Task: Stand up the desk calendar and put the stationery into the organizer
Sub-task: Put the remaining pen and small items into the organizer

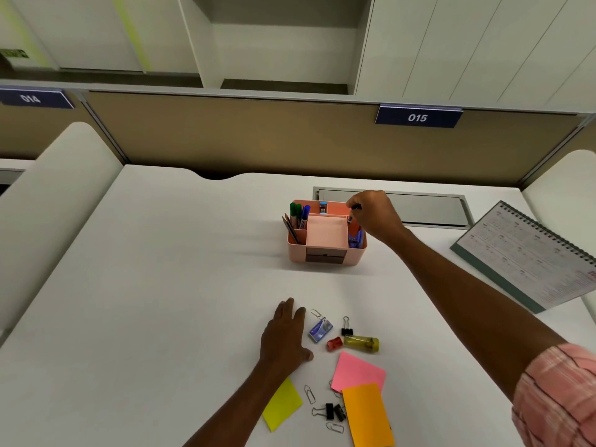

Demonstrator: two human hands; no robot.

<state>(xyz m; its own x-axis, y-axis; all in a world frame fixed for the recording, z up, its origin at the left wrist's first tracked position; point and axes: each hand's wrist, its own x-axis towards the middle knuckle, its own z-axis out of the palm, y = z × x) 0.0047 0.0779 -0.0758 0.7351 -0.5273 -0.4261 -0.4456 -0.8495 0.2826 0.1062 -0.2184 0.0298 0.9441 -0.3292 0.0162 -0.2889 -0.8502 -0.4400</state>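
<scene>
A pink organizer [325, 250] stands mid-desk with markers [299, 212] and pencils in its left slot and a blue stapler in its right slot. My right hand [374, 214] hovers over the right rear corner, pinching a small dark item, probably a binder clip. My left hand [283, 333] lies flat on the desk, holding nothing. Beside it are a blue staple box [320, 330], a binder clip [346, 327], a red sharpener [334, 343] and a yellow-green tube [361, 343]. The desk calendar [529, 256] lies flat at the right.
Pink [356, 371], orange [367, 414] and yellow [282, 404] sticky notes lie near the front edge among paper clips [309, 393] and two binder clips [333, 411]. A metal cable hatch [429, 208] sits behind the organizer. A partition wall [258, 137] closes the back.
</scene>
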